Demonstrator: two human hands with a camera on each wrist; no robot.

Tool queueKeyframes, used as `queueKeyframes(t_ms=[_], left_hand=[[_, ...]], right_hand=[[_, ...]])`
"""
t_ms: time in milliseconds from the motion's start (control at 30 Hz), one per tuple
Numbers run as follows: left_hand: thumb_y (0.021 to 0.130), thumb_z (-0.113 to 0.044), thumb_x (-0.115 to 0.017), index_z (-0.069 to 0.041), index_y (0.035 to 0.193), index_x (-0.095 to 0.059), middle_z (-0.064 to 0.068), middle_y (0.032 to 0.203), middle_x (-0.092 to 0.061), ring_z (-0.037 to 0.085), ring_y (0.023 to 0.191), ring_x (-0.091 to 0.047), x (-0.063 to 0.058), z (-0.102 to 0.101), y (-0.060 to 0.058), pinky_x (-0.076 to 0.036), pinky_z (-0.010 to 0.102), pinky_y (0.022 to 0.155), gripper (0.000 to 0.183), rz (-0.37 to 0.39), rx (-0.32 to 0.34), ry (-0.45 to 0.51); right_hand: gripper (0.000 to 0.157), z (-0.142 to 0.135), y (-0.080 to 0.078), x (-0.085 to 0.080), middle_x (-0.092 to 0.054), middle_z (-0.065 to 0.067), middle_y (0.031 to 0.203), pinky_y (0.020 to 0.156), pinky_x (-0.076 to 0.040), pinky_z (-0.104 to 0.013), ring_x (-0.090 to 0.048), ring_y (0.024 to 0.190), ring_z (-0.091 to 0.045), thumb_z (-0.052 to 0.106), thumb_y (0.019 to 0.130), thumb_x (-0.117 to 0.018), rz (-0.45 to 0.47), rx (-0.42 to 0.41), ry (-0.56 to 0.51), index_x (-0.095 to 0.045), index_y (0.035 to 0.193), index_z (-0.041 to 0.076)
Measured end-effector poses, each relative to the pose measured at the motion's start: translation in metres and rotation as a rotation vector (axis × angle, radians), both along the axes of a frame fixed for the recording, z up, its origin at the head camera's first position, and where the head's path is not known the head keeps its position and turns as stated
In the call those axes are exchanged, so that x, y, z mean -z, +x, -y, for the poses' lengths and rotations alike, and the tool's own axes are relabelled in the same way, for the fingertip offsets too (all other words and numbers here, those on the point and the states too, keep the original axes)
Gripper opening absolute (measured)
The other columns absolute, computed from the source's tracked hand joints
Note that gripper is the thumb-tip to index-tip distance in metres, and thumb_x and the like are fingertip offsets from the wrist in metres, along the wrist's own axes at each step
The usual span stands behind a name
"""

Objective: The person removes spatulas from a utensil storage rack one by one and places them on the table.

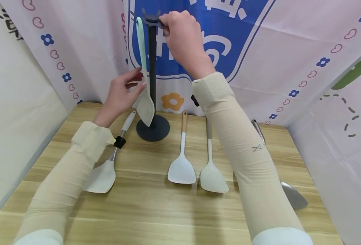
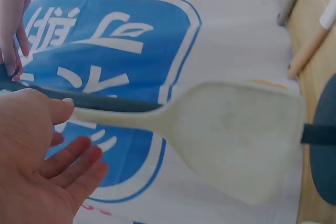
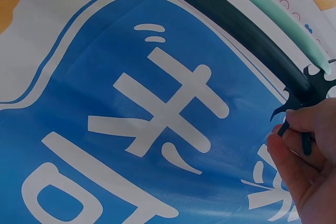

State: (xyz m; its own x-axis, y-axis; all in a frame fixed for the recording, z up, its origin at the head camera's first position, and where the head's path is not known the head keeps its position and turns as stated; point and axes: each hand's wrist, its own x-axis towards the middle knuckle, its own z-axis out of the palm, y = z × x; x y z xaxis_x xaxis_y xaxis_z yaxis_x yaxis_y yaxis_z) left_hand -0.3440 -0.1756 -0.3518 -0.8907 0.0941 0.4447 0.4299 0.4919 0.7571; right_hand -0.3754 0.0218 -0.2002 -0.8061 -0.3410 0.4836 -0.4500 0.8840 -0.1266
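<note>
A spatula with a mint-green handle and cream blade hangs by its handle end from a hook of the black utensil stand, blade down. My left hand is beside the spatula, its thumb tip at the handle just above the blade. In the left wrist view the other fingers of that left hand are loosely spread below the handle, not wrapped round it. At the top of the stand, my right hand pinches one of the hooks between thumb and fingers, as the right wrist view also shows.
On the wooden table lie a white-handled spatula at left, a wooden-handled white one, a grey-handled one, and a metal turner partly behind my right arm. A printed cloth hangs behind the stand.
</note>
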Motion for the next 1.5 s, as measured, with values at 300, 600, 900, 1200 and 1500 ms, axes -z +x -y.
queueKeyframes(t_ms=[300, 600, 900, 1200, 1500], left_hand=[[0.102, -0.013, -0.069, -0.014, 0.152, -0.057, 0.02, 0.131, -0.072, 0.018, 0.115, -0.073, -0.012, -0.016, -0.005, -0.059, 0.024, 0.105, 0.052, -0.107, -0.032, 0.194], [0.1, -0.008, -0.07, -0.009, 0.144, -0.065, 0.024, 0.12, -0.073, 0.004, 0.095, -0.071, -0.012, -0.02, -0.005, -0.061, 0.011, 0.087, 0.044, -0.182, -0.064, 0.296], [0.103, -0.004, -0.063, -0.002, 0.141, -0.065, 0.025, 0.12, -0.069, 0.0, 0.095, -0.067, -0.008, -0.019, 0.001, -0.059, 0.008, 0.086, 0.038, -0.188, -0.038, 0.294], [0.104, -0.001, -0.061, -0.001, 0.143, -0.064, 0.002, 0.108, -0.069, 0.002, 0.092, -0.067, -0.009, -0.022, 0.01, -0.058, 0.008, 0.085, 0.039, -0.22, -0.049, 0.322], [0.104, -0.004, -0.061, -0.009, 0.145, -0.064, 0.007, 0.113, -0.067, 0.002, 0.093, -0.065, -0.01, -0.02, 0.013, -0.057, 0.008, 0.089, 0.041, -0.193, -0.091, 0.338]], right_hand=[[0.039, 0.002, -0.001, 0.0, -0.071, -0.003, 0.141, 0.111, -0.054, -0.02, -0.07, 0.126, -0.015, 0.022, 0.113, -0.045, -0.014, -0.01, 0.002, -0.062, 0.148, 0.018], [0.039, 0.003, 0.0, -0.002, -0.071, -0.002, 0.142, 0.111, -0.054, -0.019, -0.07, 0.126, -0.014, 0.023, 0.113, -0.045, -0.005, -0.002, -0.005, -0.063, 0.148, 0.019], [0.039, 0.004, -0.001, -0.001, -0.073, -0.002, 0.139, 0.107, -0.056, -0.019, -0.072, 0.121, -0.014, 0.024, 0.114, -0.044, -0.005, -0.008, -0.007, -0.064, 0.146, 0.019], [0.038, 0.004, -0.001, -0.001, -0.075, -0.004, 0.134, 0.105, -0.058, -0.021, -0.074, 0.116, -0.016, 0.023, 0.114, -0.044, -0.028, -0.016, 0.006, -0.068, 0.142, 0.017], [0.038, 0.004, 0.0, -0.001, -0.074, -0.004, 0.135, 0.108, -0.057, -0.022, -0.073, 0.118, -0.016, 0.023, 0.114, -0.044, -0.024, -0.004, 0.016, -0.068, 0.143, 0.018]])
